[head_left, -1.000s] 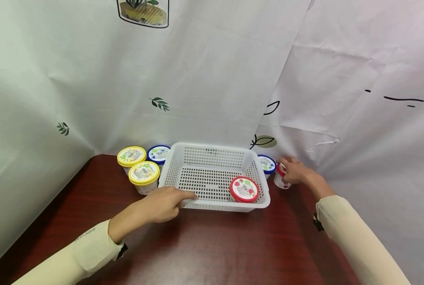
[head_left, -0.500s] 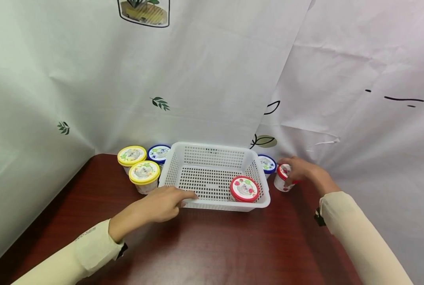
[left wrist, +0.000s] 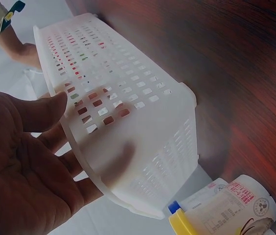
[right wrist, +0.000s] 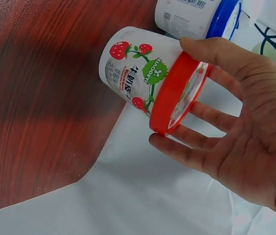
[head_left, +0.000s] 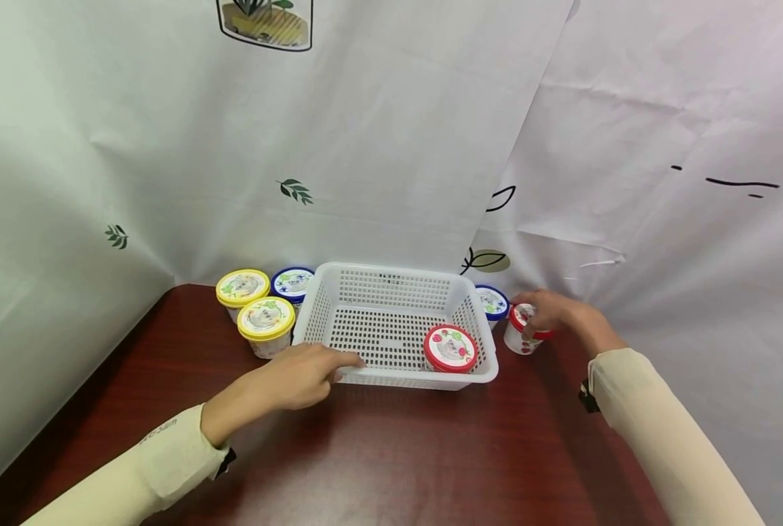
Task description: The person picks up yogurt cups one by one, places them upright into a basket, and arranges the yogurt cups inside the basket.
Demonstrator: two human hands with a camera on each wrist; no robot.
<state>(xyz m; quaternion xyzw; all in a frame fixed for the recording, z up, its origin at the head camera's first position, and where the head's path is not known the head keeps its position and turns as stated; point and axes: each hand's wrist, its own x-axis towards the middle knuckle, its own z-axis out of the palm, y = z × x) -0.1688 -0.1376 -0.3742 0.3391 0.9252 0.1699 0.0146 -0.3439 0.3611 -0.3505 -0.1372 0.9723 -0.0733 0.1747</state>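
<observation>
My left hand (head_left: pixel 302 376) grips the near rim of a white perforated plastic basket (left wrist: pixel 143 132), thumb outside and fingers over the inner side. Inside the basket, at its front right corner, is a red-lidded tub (head_left: pixel 451 349). To the right of the basket, my right hand (right wrist: pixel 245 112) holds another red-lidded tub (right wrist: pixel 138 73) by its lid, with the thumb on one side of the rim and the fingers around the other. Strawberries are printed on this white tub, which stands on the table. Part of its lid is hidden by the hand in the head view.
A blue-lidded tub (head_left: pixel 493 302) stands between the basket and the right-hand tub. Left of the basket are two yellow-lidded tubs (head_left: pixel 266 321) and one with a blue lid (head_left: pixel 292 283). White cloth (head_left: pixel 391 146) hangs behind the dark red table (head_left: pixel 418 453).
My right hand has shifted slightly right and up over the red-lidded tub, so more of its lid shows. The left hand and basket have stayed put.
</observation>
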